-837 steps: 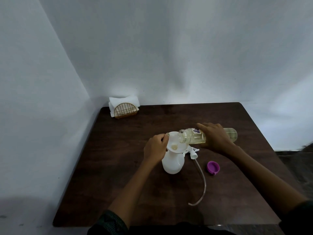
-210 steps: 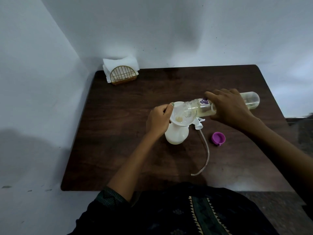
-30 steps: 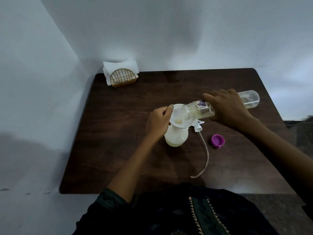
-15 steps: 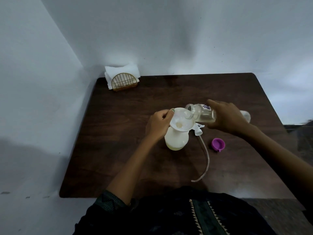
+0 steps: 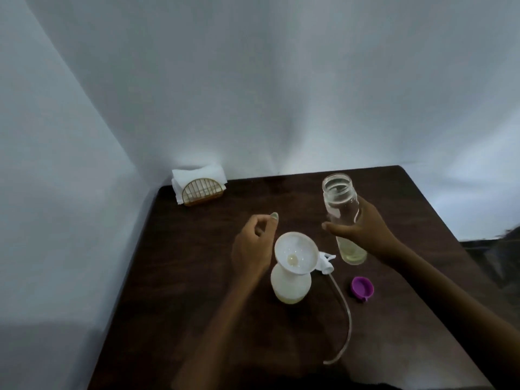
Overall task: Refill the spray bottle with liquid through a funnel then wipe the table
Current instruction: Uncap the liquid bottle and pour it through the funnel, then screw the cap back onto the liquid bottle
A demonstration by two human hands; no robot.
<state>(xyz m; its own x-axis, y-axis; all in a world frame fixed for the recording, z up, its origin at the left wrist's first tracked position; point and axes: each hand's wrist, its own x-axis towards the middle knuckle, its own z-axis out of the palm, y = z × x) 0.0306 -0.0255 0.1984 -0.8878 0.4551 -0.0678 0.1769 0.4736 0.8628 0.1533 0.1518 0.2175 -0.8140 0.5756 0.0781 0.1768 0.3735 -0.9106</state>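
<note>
A white spray bottle stands on the dark table with a white funnel in its neck and pale liquid at its bottom. My left hand hovers just left of the funnel, fingers loosely curled, holding nothing. My right hand grips a clear bottle, upright with its open mouth up and a little yellowish liquid at the base. The sprayer head with its long tube lies right of the spray bottle.
A purple cap lies on the table right of the tube. A gold wire holder with white napkins stands in the far left corner by the white walls. The table's right edge runs near my right forearm.
My right hand has swung the clear bottle from its tilted pouring pose over the funnel to upright, off to the right. My left hand has let go of the funnel's rim.
</note>
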